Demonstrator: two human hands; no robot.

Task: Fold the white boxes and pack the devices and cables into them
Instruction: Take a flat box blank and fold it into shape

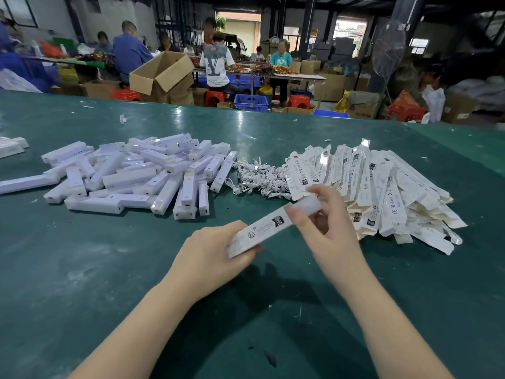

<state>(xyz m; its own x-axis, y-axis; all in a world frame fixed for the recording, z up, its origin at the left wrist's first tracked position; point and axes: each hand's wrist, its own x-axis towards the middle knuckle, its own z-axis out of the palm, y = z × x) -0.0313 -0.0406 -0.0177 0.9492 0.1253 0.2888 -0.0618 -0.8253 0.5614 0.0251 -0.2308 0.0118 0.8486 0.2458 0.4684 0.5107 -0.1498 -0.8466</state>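
Note:
A long white box (pixel 261 231) with printed marks is held slanted above the green table (pixel 109 269). My left hand (pixel 210 255) grips its near end. My right hand (pixel 325 220) pinches a white device (pixel 310 205) that sticks out of the box's far end. A heap of white devices (pixel 136 173) lies at the left. A tangle of white cables (pixel 259 179) sits in the middle. Flat unfolded white boxes (pixel 382 187) are piled at the right.
Two white boxes (pixel 12 146) lie at the table's far left edge. Small paper scraps (pixel 123 119) dot the table. Beyond the far edge stand a brown carton (pixel 161 75), red stools, blue crates and several people at other tables.

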